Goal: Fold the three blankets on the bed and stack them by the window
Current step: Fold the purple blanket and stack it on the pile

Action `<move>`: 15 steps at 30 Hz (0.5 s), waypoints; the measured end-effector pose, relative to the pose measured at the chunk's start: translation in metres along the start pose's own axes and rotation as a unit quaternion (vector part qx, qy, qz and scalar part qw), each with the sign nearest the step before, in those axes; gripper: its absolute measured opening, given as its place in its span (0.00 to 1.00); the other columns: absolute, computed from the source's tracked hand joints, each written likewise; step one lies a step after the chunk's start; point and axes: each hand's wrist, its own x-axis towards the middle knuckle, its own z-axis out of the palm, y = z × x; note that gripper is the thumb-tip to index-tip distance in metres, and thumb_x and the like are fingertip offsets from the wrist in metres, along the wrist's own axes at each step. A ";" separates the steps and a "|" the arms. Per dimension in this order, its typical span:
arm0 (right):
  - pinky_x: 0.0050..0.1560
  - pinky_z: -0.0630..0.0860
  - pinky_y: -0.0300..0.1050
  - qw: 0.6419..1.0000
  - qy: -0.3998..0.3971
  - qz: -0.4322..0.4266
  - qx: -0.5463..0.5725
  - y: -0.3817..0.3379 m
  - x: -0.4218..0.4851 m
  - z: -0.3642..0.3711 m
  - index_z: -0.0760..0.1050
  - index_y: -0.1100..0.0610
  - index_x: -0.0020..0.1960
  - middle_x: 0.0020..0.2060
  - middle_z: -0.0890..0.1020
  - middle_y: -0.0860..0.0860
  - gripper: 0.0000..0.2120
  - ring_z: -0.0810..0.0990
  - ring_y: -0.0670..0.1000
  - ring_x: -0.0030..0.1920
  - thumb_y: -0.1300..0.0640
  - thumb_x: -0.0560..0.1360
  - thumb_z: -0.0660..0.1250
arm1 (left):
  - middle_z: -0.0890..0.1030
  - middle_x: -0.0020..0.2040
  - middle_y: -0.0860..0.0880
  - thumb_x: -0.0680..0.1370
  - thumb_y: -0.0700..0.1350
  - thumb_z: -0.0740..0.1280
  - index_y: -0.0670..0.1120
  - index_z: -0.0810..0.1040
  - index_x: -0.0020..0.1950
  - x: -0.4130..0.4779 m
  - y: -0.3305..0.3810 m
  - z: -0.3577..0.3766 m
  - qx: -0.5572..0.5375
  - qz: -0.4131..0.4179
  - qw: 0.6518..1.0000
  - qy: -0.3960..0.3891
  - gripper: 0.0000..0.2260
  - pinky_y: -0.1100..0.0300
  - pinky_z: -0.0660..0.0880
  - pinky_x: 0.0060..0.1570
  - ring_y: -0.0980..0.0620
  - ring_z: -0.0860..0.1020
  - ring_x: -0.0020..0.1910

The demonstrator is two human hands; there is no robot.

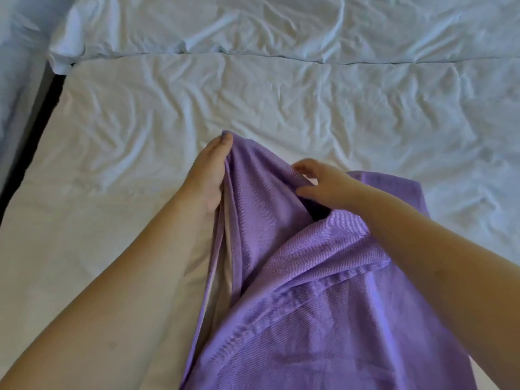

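Purple blanket (295, 277) hung bunched between my hands, its top raised over the wrinkled white bed sheet (253, 108) and the rest draping down toward me with a hem running across it. My left hand (209, 175) gripped the top corner, thumb on the near face, fingers tucked out of sight behind the cloth. My right hand (323, 184) pinched a fold of the edge nearby, fingers curled over, thumb below.
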 end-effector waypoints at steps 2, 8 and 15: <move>0.55 0.69 0.44 0.991 -0.044 0.018 -0.128 0.008 0.003 0.006 0.69 0.53 0.63 0.52 0.76 0.50 0.19 0.74 0.52 0.51 0.55 0.73 0.68 | 0.80 0.58 0.41 0.81 0.49 0.61 0.41 0.75 0.61 0.003 0.004 -0.016 0.017 -0.003 0.999 -0.027 0.14 0.51 0.74 0.61 0.44 0.78 0.59; 0.48 0.73 0.50 0.981 0.052 0.026 -0.186 0.025 0.020 0.010 0.69 0.53 0.41 0.41 0.75 0.51 0.06 0.76 0.58 0.48 0.55 0.74 0.66 | 0.78 0.48 0.49 0.78 0.36 0.65 0.53 0.70 0.51 0.015 0.005 -0.051 0.047 0.018 0.995 0.090 0.12 0.58 0.75 0.42 0.53 0.78 0.41; 0.45 0.70 0.47 0.993 0.078 0.019 -0.091 0.046 0.037 -0.001 0.69 0.50 0.50 0.40 0.78 0.49 0.16 0.76 0.54 0.42 0.41 0.71 0.69 | 0.78 0.60 0.47 0.78 0.37 0.62 0.58 0.69 0.55 0.041 -0.013 -0.079 0.161 0.039 0.981 0.105 0.15 0.56 0.77 0.48 0.52 0.80 0.48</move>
